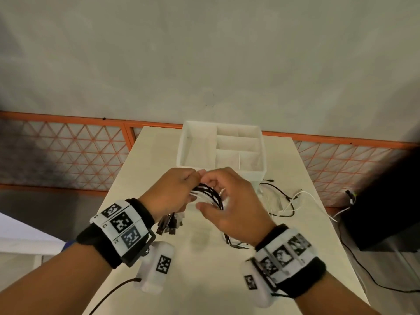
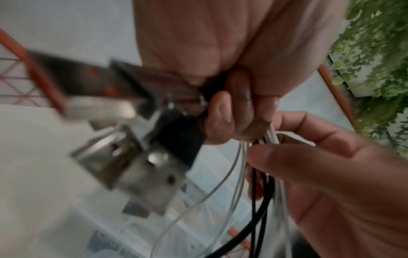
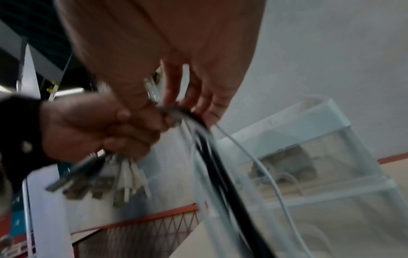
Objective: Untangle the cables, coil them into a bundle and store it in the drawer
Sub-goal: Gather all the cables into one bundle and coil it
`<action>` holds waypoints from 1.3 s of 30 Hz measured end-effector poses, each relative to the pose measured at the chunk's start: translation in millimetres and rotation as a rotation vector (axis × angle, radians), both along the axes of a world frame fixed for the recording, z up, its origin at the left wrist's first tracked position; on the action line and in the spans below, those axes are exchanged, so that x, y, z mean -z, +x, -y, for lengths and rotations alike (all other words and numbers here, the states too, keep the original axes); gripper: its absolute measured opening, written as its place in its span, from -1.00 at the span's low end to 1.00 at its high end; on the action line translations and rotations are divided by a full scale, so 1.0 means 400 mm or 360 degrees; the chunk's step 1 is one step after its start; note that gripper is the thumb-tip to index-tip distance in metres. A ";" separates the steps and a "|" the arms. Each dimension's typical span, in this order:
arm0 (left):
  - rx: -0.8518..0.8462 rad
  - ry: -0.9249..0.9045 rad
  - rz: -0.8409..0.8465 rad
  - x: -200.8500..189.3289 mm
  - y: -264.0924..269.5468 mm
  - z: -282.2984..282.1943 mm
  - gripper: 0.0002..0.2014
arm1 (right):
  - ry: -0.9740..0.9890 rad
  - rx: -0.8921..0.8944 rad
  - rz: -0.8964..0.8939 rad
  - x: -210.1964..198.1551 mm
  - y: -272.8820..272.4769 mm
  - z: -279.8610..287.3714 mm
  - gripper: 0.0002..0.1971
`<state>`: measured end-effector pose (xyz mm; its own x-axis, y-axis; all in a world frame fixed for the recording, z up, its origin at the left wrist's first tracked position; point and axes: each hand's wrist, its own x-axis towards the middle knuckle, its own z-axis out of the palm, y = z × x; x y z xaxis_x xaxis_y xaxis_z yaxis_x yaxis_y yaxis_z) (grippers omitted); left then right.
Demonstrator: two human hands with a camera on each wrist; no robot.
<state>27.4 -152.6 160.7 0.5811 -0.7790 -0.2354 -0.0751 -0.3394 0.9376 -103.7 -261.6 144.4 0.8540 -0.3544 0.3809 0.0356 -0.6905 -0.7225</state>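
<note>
Several black and white cables (image 1: 210, 194) are gathered into one bundle above the table. My left hand (image 1: 181, 189) grips the bundle in a fist, and the USB plugs (image 1: 169, 223) hang in a cluster below it. My right hand (image 1: 225, 196) curls round the same strands right beside the left. In the left wrist view the left fingers (image 2: 223, 113) clamp the cables (image 2: 260, 195) while the right hand (image 2: 331, 174) holds them lower down. The right wrist view shows the plugs (image 3: 110, 179) dangling under the left fist (image 3: 95, 125). The white drawer box (image 1: 184, 144) stands just behind the hands.
Loose cable tails (image 1: 281, 202) trail over the pale table (image 1: 204, 280) to the right of the hands. A black box (image 1: 381, 212) stands off the table's right edge with cords on the floor. An orange lattice fence (image 1: 68, 151) runs behind.
</note>
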 end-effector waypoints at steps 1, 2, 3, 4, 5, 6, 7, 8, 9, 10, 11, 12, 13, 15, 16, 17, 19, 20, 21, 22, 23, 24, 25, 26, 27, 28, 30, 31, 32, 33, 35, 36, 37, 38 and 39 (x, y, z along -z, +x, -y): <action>0.0024 -0.0020 -0.0008 -0.004 -0.004 0.001 -0.52 | -0.0062 0.0047 0.0074 0.011 0.017 -0.009 -0.74; 0.0034 -0.0034 -0.0022 -0.009 -0.006 -0.001 -0.52 | -0.0115 0.0109 0.0129 0.019 0.028 -0.008 -0.79; 0.0037 -0.0040 -0.0035 -0.015 -0.005 -0.006 -0.52 | -0.0167 0.0169 0.0155 0.023 0.035 0.003 -0.82; 0.0047 -0.0032 -0.0038 -0.021 -0.004 -0.014 -0.52 | -0.0225 0.0213 0.0181 0.022 0.037 0.016 -0.83; 0.0061 -0.0013 -0.0028 -0.026 0.000 -0.022 -0.51 | -0.0285 0.0246 0.0225 0.018 0.038 0.028 -0.83; 0.0079 0.0009 -0.0015 -0.034 0.003 -0.030 -0.51 | -0.0324 0.0274 0.0281 0.010 0.038 0.038 -0.82; 0.0090 0.0016 -0.0020 -0.040 0.007 -0.035 -0.52 | -0.0333 0.0310 0.0345 0.002 0.035 0.047 -0.81; 0.0079 0.0002 -0.0041 -0.046 0.011 -0.038 -0.54 | -0.0333 0.0351 0.0414 -0.006 0.031 0.052 -0.80; 0.0035 -0.0033 -0.0072 -0.052 0.016 -0.040 -0.56 | -0.0336 0.0396 0.0472 -0.010 0.027 0.057 -0.81; -0.0040 -0.0080 -0.0097 -0.059 0.023 -0.039 -0.59 | -0.0332 0.0439 0.0498 -0.009 0.021 0.061 -0.81; -0.0139 -0.0138 -0.0116 -0.064 0.030 -0.039 -0.61 | -0.0309 0.0470 0.0472 -0.003 0.014 0.063 -0.82; -0.0232 -0.0204 -0.0136 -0.070 0.038 -0.037 -0.63 | -0.0282 0.0485 0.0385 0.012 0.005 0.067 -0.83; -0.0306 -0.0276 -0.0163 -0.075 0.046 -0.036 -0.63 | -0.0278 0.0477 0.0245 0.037 -0.005 0.070 -0.85; -0.0402 -0.0431 -0.0212 -0.086 0.062 -0.038 -0.64 | -0.0391 0.0477 -0.0066 0.118 -0.032 0.082 -0.91; -0.0439 -0.0499 -0.0229 -0.089 0.066 -0.040 -0.64 | -0.0462 0.0505 -0.0213 0.165 -0.049 0.091 -0.95; -0.0472 -0.0558 -0.0244 -0.091 0.070 -0.042 -0.64 | -0.0481 0.0548 -0.0358 0.211 -0.066 0.105 -0.96; -0.0511 -0.0659 -0.0291 -0.093 0.070 -0.045 -0.64 | -0.0300 0.0642 -0.0686 0.280 -0.105 0.137 -0.86; -0.0523 -0.0703 -0.0323 -0.093 0.070 -0.044 -0.65 | -0.0197 0.0703 -0.0879 0.306 -0.122 0.154 -0.80; -0.0535 -0.0737 -0.0357 -0.091 0.071 -0.044 -0.65 | -0.0121 0.0766 -0.1077 0.325 -0.138 0.169 -0.75; -0.0546 -0.0760 -0.0385 -0.091 0.073 -0.044 -0.66 | -0.0049 0.0824 -0.1254 0.340 -0.150 0.184 -0.66; -0.0554 -0.0772 -0.0396 -0.090 0.076 -0.045 -0.66 | 0.0007 0.0852 -0.1394 0.347 -0.160 0.195 -0.57; -0.0554 -0.0766 -0.0379 -0.089 0.080 -0.047 -0.66 | 0.0031 0.0837 -0.1518 0.343 -0.165 0.199 -0.52; -0.0542 -0.0737 -0.0334 -0.088 0.084 -0.047 -0.66 | 0.0011 0.0792 -0.1596 0.326 -0.166 0.201 -0.49; -0.0522 -0.0685 -0.0267 -0.085 0.086 -0.049 -0.65 | -0.0030 0.0726 -0.1618 0.301 -0.162 0.200 -0.47; -0.0498 -0.0618 -0.0193 -0.081 0.087 -0.050 -0.64 | -0.0050 0.0652 -0.1563 0.267 -0.157 0.194 -0.45; -0.0477 -0.0552 -0.0126 -0.077 0.085 -0.050 -0.63 | -0.0048 0.0561 -0.1429 0.223 -0.151 0.183 -0.44; -0.0431 -0.0453 -0.0047 -0.069 0.076 -0.048 -0.62 | -0.0005 0.0367 -0.0945 0.124 -0.129 0.151 -0.44; -0.0402 -0.0415 -0.0025 -0.068 0.068 -0.045 -0.62 | 0.0027 0.0283 -0.0673 0.075 -0.113 0.129 -0.40; -0.0370 -0.0381 -0.0008 -0.069 0.057 -0.041 -0.62 | 0.0057 0.0214 -0.0465 0.029 -0.095 0.103 -0.30; -0.0336 -0.0350 0.0009 -0.073 0.045 -0.034 -0.63 | 0.0068 0.0149 -0.0319 -0.009 -0.072 0.075 -0.13; -0.0251 -0.0328 0.0032 -0.083 0.019 -0.020 -0.64 | -0.0025 0.0042 -0.0243 -0.045 -0.015 0.029 0.22; -0.0208 -0.0341 0.0027 -0.089 0.008 -0.014 -0.65 | -0.0116 0.0041 -0.0275 -0.044 0.015 0.010 0.25; -0.0171 -0.0365 0.0010 -0.096 -0.001 -0.010 -0.64 | -0.0139 0.0089 -0.0285 -0.026 0.038 0.003 0.17; -0.0146 -0.0397 -0.0012 -0.103 -0.004 -0.010 -0.64 | -0.0080 0.0182 -0.0266 -0.003 0.052 0.008 -0.01; -0.0136 -0.0429 -0.0034 -0.109 -0.001 -0.016 -0.64 | 0.0035 0.0286 -0.0178 0.022 0.062 0.023 -0.28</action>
